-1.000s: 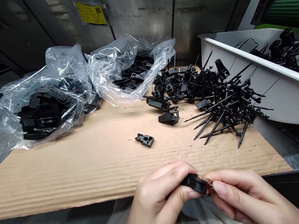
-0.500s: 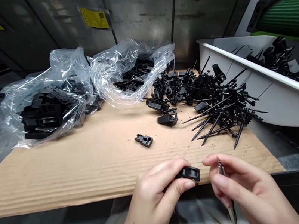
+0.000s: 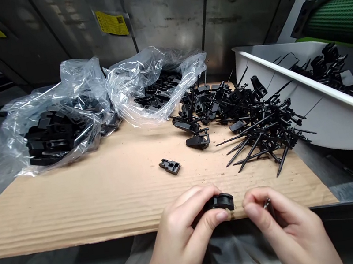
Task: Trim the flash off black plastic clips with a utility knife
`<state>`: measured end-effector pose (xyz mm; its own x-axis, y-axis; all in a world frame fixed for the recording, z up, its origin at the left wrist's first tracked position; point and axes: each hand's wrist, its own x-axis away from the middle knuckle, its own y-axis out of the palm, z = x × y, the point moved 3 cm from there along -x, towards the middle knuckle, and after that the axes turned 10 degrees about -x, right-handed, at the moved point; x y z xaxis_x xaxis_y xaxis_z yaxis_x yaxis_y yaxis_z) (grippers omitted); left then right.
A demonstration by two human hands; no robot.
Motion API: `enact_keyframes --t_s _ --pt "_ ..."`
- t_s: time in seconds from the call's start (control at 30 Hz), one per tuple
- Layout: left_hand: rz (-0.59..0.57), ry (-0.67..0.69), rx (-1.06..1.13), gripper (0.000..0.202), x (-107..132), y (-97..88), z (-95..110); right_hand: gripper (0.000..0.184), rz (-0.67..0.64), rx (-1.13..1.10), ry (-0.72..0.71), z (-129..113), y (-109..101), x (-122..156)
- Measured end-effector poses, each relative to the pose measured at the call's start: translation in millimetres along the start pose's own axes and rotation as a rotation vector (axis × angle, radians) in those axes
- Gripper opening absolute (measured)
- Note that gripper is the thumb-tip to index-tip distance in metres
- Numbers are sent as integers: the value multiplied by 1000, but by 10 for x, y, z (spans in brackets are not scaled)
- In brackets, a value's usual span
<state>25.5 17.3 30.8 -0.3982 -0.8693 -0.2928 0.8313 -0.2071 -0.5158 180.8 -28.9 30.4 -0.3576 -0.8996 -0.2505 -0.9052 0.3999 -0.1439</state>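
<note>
Between the thumb and fingers of my left hand [image 3: 189, 232] is a small black plastic part [image 3: 223, 202] with a rounded, grooved end facing right. A thin strand seems to stick out at that end. My right hand [image 3: 284, 222] is just to the right, apart from the part, its thumb and forefinger tips pressed together. Tucked in its curled fingers is a slim metal blade-like tool [image 3: 267, 205], mostly hidden, so its exact kind does not show. Whether anything sits in the pinch is too small to tell. Beyond the hands, a flat black plastic piece [image 3: 170, 166] lies on the cardboard [image 3: 84, 204].
A heap of black plastic parts with long thin stems [image 3: 259, 127] covers the cardboard's right side. Behind are two clear plastic bags of black parts, a left bag [image 3: 11, 127] and a middle bag [image 3: 123, 91]. A white bin [image 3: 311, 97] with more parts stands right.
My right thumb and forefinger have closed together. The metal tool has turned back into the fingers and shows less. My left hand has shifted very slightly with the black part.
</note>
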Motion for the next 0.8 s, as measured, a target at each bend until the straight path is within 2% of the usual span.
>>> enact_keyframes --t_s 0.07,0.13,0.3,0.4,0.43,0.5,0.57,0.67,0.8 --pt "-11 2 18 10 2 2 -3 9 -41 -72 -32 -13 23 28" --pt "-13 15 31 11 0 4 2 18 -28 -116 -81 -29 66 55" --pt "21 22 17 13 -8 9 12 16 67 -50 -243 -61 143 69" --pt "34 25 10 18 -8 2 10 13 152 33 -230 -39 42 39" --pt "28 35 15 20 -7 0 14 12 128 75 -210 -28 4 28" --pt "8 57 28 21 -6 -4 28 7 -37 147 -188 -7 -36 16" --pt "-2 35 37 22 -9 -10 36 17 -173 236 -198 7 -55 28" --pt "0 -13 35 23 -15 -15 50 32 -194 415 -295 13 -70 58" --pt "-10 -23 -6 24 -19 -7 76 30 -220 442 -569 -8 -44 102"
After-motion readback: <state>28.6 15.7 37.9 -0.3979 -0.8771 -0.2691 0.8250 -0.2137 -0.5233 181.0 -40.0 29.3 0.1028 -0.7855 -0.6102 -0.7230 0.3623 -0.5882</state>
